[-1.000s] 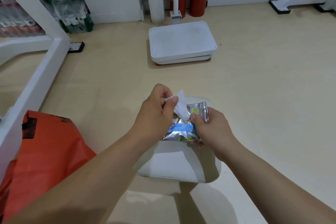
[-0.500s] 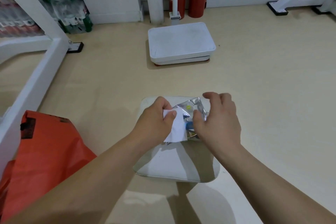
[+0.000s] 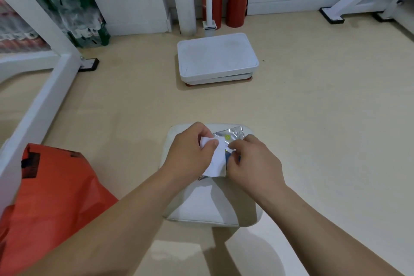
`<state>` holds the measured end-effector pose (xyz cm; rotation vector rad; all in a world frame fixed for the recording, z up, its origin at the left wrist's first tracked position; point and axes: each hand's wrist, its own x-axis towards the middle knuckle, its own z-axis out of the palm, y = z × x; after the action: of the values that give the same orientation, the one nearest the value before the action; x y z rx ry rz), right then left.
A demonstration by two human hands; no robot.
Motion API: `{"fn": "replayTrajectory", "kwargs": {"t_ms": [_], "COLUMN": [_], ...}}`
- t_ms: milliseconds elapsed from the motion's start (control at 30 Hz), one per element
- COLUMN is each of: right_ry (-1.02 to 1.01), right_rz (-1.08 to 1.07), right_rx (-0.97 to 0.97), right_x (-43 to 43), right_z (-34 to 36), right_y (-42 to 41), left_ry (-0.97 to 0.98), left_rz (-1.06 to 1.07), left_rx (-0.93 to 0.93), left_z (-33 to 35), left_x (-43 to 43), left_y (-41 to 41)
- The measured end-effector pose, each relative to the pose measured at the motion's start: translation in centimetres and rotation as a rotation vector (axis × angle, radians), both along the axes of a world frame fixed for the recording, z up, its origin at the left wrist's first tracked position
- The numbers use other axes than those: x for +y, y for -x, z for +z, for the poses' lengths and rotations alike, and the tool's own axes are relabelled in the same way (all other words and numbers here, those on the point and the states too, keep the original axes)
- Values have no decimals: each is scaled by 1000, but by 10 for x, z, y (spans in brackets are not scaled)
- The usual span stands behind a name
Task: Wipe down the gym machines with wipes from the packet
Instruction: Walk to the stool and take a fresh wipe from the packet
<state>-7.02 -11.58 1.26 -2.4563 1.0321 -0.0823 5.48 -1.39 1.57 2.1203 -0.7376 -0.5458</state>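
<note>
White folded wipe (image 3: 216,161), pinched in the left hand (image 3: 190,154), lies over the silver foil packet (image 3: 234,133) on a white padded machine seat (image 3: 208,206); the right hand (image 3: 255,166) pinches the packet, apparently steadying it for the pull.

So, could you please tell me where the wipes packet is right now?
Head view, lower centre: the wipes packet lies on the white seat pad, between the left hand, pinching a white wipe over it, and the right hand, pinching its right side.
</note>
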Motion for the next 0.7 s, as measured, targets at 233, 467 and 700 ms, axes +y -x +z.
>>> {"fn": "replayTrajectory", "kwargs": {"t_ms": [233,467,700], "right_ry": [-938,-917,-743], "right_rz": [-350,-616,-585], "right_rx": [-518,-545,-458], "right_x": [17,12,30], "right_z": [87,229,428], "right_y": [18,71,114], "left_ry": [193,306,400], "left_rz": [251,296,217], "left_rx": [416,1026,1123], "left_z": [80,237,423], "left_x": [8,9,26], "left_y": [44,99,153]}}
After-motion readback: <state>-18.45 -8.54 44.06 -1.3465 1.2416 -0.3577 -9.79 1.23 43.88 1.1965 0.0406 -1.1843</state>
